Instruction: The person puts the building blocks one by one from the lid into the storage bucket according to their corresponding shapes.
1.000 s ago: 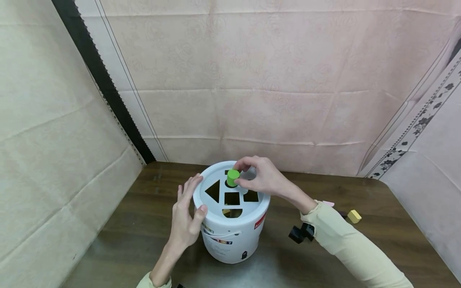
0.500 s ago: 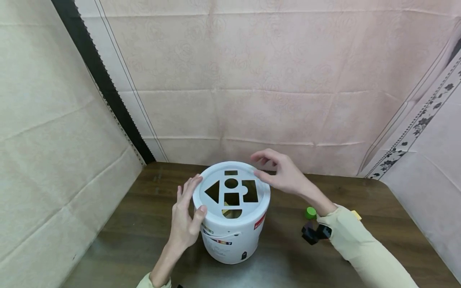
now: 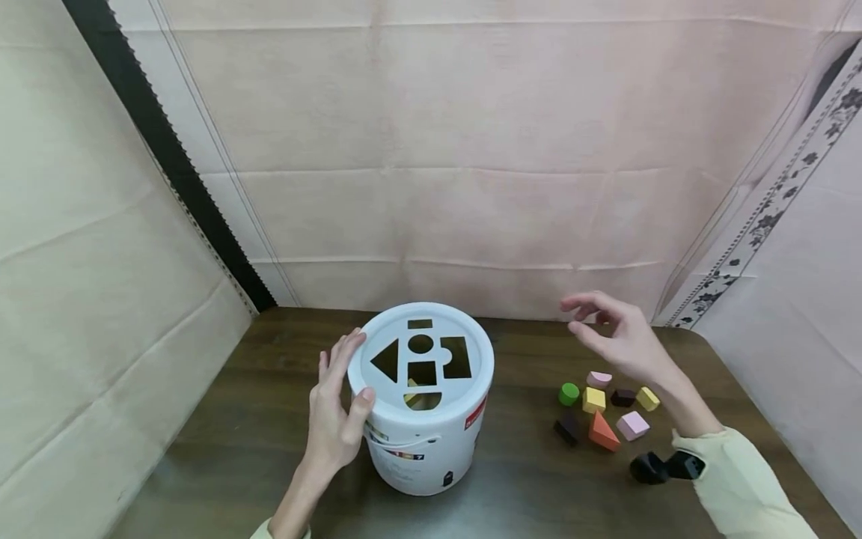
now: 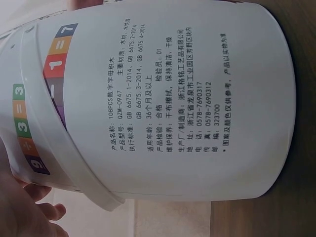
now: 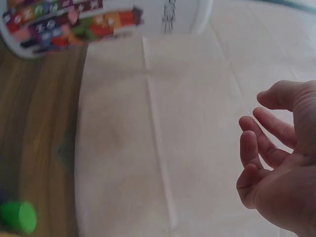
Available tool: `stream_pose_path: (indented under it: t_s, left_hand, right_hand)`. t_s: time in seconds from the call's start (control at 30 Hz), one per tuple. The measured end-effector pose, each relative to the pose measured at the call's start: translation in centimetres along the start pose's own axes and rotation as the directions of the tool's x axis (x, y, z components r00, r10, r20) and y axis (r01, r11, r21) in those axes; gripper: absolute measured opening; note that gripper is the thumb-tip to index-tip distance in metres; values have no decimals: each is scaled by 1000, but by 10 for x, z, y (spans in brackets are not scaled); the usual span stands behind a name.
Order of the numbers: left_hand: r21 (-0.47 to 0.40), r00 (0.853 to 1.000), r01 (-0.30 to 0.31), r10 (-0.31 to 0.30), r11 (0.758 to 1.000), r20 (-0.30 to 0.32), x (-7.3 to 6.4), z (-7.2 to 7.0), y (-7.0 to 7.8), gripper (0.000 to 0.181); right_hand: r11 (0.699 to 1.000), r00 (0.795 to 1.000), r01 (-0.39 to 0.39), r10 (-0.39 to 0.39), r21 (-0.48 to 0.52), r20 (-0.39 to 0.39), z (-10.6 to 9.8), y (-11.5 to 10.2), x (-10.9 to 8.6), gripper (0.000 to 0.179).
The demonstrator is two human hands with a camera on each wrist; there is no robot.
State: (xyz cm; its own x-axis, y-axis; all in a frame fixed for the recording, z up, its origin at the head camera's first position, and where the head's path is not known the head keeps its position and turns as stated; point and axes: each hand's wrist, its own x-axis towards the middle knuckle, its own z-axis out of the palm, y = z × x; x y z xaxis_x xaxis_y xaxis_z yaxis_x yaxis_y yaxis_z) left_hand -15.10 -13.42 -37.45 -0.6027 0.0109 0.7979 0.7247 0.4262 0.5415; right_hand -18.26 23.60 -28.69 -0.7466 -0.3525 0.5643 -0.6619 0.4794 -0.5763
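A white bucket (image 3: 420, 457) with a shape-hole lid (image 3: 364, 374) stands on the wooden table. My left hand (image 3: 337, 408) rests against the bucket's left side, with fingers and thumb touching the lid's rim. The left wrist view shows the bucket's printed wall (image 4: 197, 98) and part of that hand (image 4: 24, 212). To the right of the bucket, my right hand (image 3: 619, 337) hovers above the table with loosely bent fingers and nothing in them. Below it lie a green cylinder (image 3: 569, 394), a yellow block (image 3: 594, 400), an orange triangular block (image 3: 603, 432) and a pink block (image 3: 633, 425).
Also in the group are a dark block (image 3: 567, 430), another dark one (image 3: 623, 397), a pink half-round block (image 3: 598, 379) and a second yellow block (image 3: 649, 398). Cloth walls (image 3: 438, 209) close off the table's back and sides. Something yellow shows through the lid's lower holes.
My right hand let go of a green cylinder at the lid's round hole and moved right, above the blocks. That cylinder no longer shows at the lid. My left hand stays on the bucket.
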Motion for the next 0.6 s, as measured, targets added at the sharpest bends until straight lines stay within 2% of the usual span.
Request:
stream_pose_path:
  t_s: [0.13, 0.27, 0.37, 0.6]
  left_hand:
    - [-7, 1000, 1, -1, 1000, -2, 0, 0, 0, 67]
    - [-6, 1000, -4, 4, 1000, -8, 1, -1, 0, 68]
    - [-7, 1000, -7, 7, 1000, -9, 1, 0, 0, 67]
    - [-11, 1000, -12, 12, 1000, -9, 1, 1, 0, 67]
  right_hand:
    - [997, 994, -77, 77, 7, -74, -11, 25, -24, 29]
    - [987, 981, -160, 158, -10, -110, -17, 49, -48, 28]
    - [980, 973, -200, 196, -23, -124, -22, 57, -64, 27]
    - [971, 962, -236, 229, -32, -145, -25, 71, -99, 26]
